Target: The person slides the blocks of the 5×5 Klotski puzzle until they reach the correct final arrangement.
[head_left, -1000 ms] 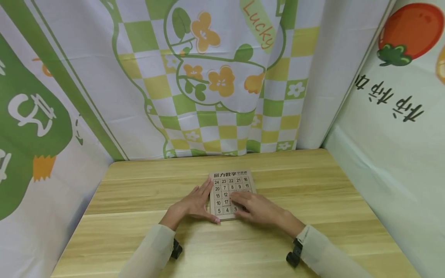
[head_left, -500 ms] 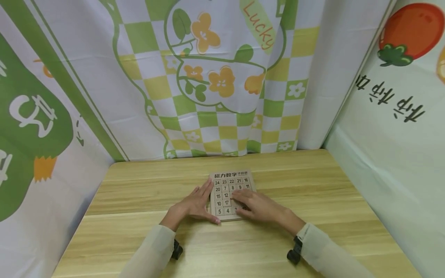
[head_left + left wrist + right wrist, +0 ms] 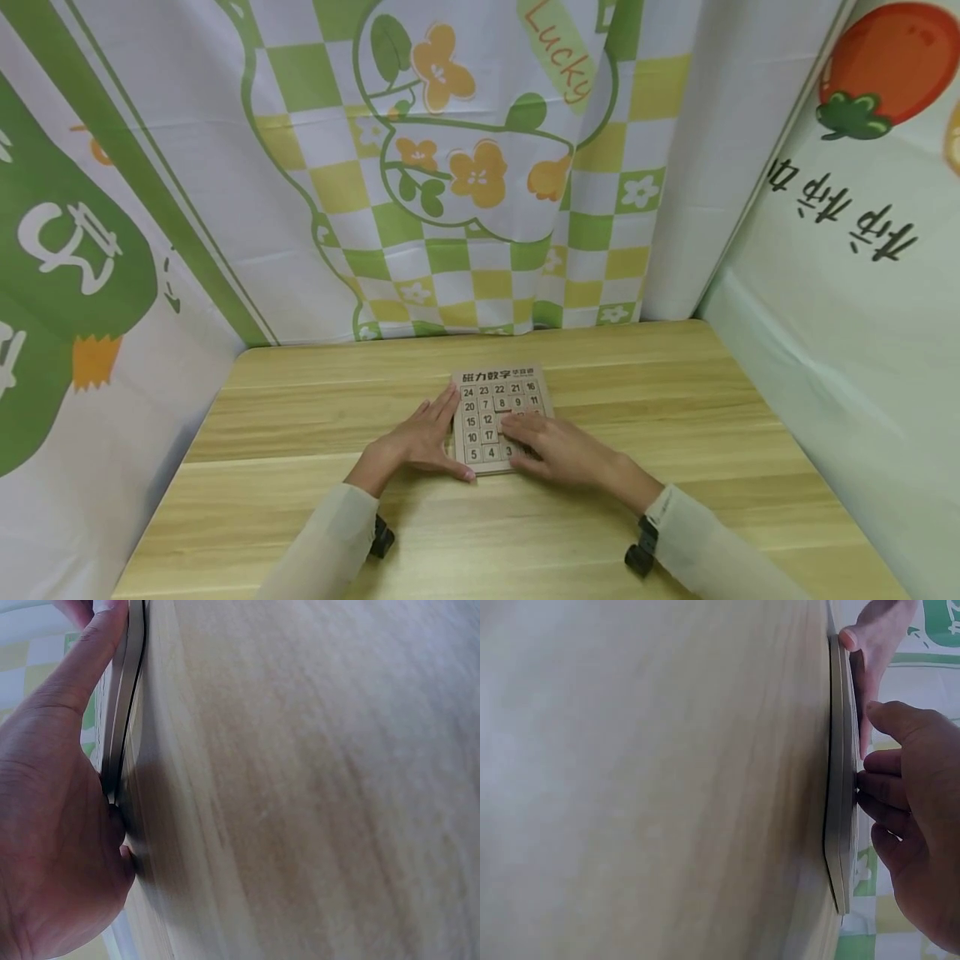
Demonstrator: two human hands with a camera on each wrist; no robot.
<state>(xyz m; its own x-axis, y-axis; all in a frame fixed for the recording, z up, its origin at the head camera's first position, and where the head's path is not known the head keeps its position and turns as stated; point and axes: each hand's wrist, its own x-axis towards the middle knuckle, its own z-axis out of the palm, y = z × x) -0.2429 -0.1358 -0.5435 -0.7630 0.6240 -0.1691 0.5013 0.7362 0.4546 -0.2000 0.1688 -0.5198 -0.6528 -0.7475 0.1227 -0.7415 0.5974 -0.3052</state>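
Right hand (image 3: 558, 450) is sitting slightly closer to the near edge of the number board (image 3: 498, 377) than half a second ago; a gap below tile 8 (image 3: 502, 403) is now showing, and tile 3 (image 3: 508, 451) is coming back into full view. Board is lying flat on the worktop (image 3: 495, 533), between both hands. Right hand is grasping nothing, its loosely bent fingers touching tiles on the board's right half. Left hand (image 3: 422, 440) is remaining released, straight fingers bracing along the board's left edge, thumb resting by its near-left corner. Checked curtain (image 3: 465, 275) is hanging beyond the board.
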